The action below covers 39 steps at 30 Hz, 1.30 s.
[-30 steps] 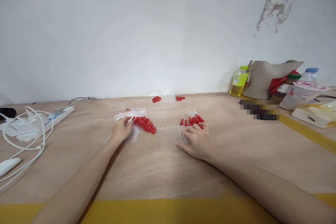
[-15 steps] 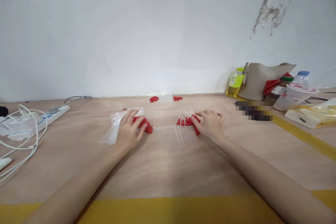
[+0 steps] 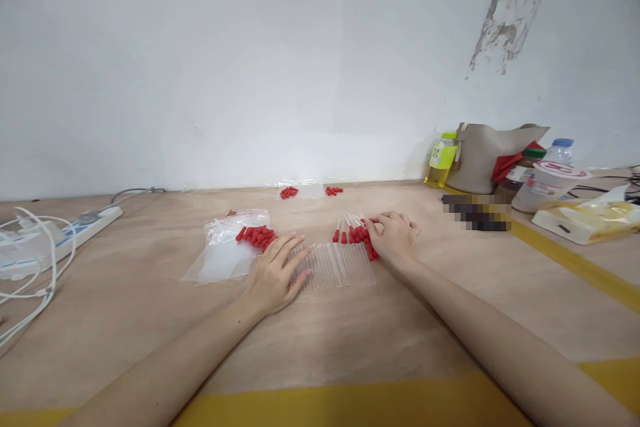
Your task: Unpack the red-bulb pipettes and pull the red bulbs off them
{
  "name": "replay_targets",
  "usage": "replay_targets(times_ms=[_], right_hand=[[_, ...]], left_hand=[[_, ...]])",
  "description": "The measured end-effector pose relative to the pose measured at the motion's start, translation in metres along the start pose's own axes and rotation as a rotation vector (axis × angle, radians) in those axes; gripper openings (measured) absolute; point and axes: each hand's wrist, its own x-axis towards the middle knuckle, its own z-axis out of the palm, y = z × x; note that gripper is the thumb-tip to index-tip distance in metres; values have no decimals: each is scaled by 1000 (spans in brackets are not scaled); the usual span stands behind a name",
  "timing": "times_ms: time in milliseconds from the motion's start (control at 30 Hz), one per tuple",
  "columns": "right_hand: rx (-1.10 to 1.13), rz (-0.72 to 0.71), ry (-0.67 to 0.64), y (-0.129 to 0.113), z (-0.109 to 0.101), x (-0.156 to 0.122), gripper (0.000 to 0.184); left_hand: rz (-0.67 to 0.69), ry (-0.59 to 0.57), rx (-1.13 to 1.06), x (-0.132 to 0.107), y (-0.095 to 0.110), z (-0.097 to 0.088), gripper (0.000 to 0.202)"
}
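Note:
My left hand (image 3: 280, 273) lies with fingers stretched and apart over the left end of a row of clear glass dropper tubes (image 3: 337, 265). Beyond its knuckles a heap of loose red rubber bulbs (image 3: 257, 236) rests on a clear plastic zip bag (image 3: 217, 260). My right hand (image 3: 395, 237) rests on the table at the right side of several droppers with red bulbs (image 3: 353, 235), their tubes pointing away. Its fingers are loosely bent and apart, and its thumb side touches or nearly touches the bulbs; part of that pile is hidden behind it.
Against the wall, small groups of red bulbs (image 3: 289, 192) lie on clear plastic. At left is a power strip (image 3: 95, 221) with white cables (image 3: 53, 267). At right stand a yellow drink bottle (image 3: 441, 161), a grey bag (image 3: 477, 160), a lidded cup (image 3: 543, 187) and a tissue pack (image 3: 585, 221).
My left hand has moved right and nearer, off the heap of red bulbs and onto the glass tubes. My right hand stays by the droppers. The view has shifted slightly.

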Motion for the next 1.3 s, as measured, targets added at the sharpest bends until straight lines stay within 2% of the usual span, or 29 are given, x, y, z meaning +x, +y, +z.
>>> replay_targets(times_ms=[100, 267, 433, 567, 700, 833, 967, 1100, 1300], right_hand=[[134, -100, 42, -2, -6, -8, 21], [373, -350, -126, -9, -4, -28, 15], [477, -421, -176, -19, 4, -42, 14], [401, -506, -140, -27, 1, -47, 13], [259, -694, -6, -33, 1, -51, 14], [153, -791, 87, -33, 6, -53, 10], [88, -863, 13, -29, 2, -51, 13], [36, -877, -99, -28, -8, -51, 19], [62, -893, -125, -26, -13, -51, 21]], left_hand=[[-7, -16, -10, 1, 2, -1, 38], [5, -1, 12, 8, 8, 5, 42], [44, 3, 15, 11, 7, 15, 28], [-7, 7, -7, 12, 6, 17, 18], [25, 23, -6, 13, 8, 15, 17], [53, 26, 35, 12, 9, 13, 15], [83, 18, 66, 12, 10, 10, 16], [103, -9, 54, 13, 13, 7, 18], [101, -13, 55, 10, 10, 6, 19]])
